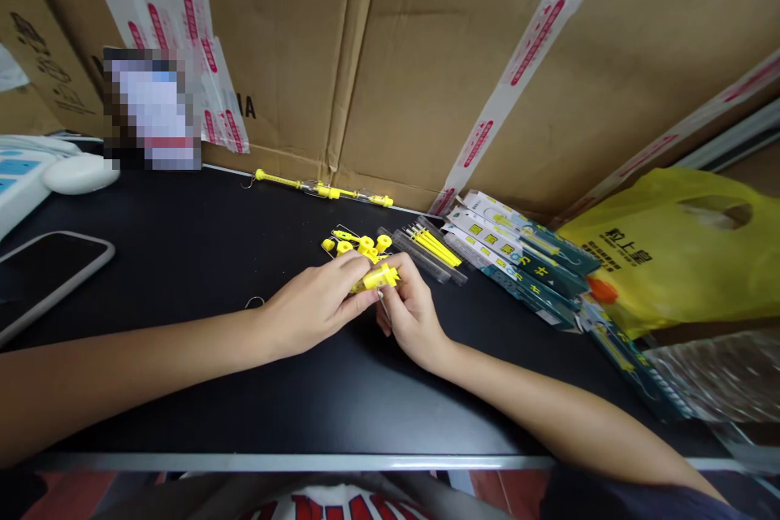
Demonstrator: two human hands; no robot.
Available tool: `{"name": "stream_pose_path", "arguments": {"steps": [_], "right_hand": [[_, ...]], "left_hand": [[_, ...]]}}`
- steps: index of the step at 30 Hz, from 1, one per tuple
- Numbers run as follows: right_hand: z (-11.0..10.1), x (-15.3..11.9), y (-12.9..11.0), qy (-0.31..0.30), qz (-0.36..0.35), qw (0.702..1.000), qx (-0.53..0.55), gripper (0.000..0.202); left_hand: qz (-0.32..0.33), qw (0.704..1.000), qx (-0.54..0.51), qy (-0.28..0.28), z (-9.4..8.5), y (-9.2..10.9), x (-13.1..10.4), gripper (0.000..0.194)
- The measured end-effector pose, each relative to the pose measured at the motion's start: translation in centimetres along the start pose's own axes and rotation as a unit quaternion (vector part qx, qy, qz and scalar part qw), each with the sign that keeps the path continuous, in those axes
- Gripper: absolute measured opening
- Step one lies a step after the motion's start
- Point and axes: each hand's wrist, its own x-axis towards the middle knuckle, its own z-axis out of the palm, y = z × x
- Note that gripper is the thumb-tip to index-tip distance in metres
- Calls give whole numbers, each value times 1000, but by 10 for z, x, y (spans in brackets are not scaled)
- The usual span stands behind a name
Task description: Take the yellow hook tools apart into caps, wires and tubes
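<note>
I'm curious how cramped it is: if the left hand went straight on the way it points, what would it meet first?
Past the yellow piece it holds, the left hand would likely meet the right hand first; exact depth is unclear.

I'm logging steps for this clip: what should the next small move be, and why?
Perhaps let the right hand nudge the thin wire toward the held yellow piece while the left hand steadies it: both hands hold that piece, and the wire shows just below its end.
</note>
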Motion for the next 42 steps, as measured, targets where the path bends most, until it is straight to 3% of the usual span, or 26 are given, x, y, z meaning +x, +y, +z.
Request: {"name": "stream_pose_path", "arguments": {"steps": [5,12,20,27,32,38,42], "right_hand": [[3,0,-3,-12,59,997,55,16],[6,4,-6,-20,90,991,99,18],[6,4,-5,17,54,996,75,13],[-1,7,0,-4,17,1000,20,12],[-1,6,4,-19,13,999,38,16],[3,2,2,-15,30,997,73,13],[7,0,-1,-17,33,994,99,12]], "left_hand": [[-11,1000,-7,-2,0,1,-1,24],[-5,1000,-30,8,2,-3,0,22],[-31,998,-59,7,0,-2,2,24],[-62,991,-104,-52,-12,-1,5,26],[-89,992,-86,-20,-13,2,1,29],[-23,992,-110,-50,-9,3,0,40],[13,997,-60,-37,-6,0,0,48]]}}
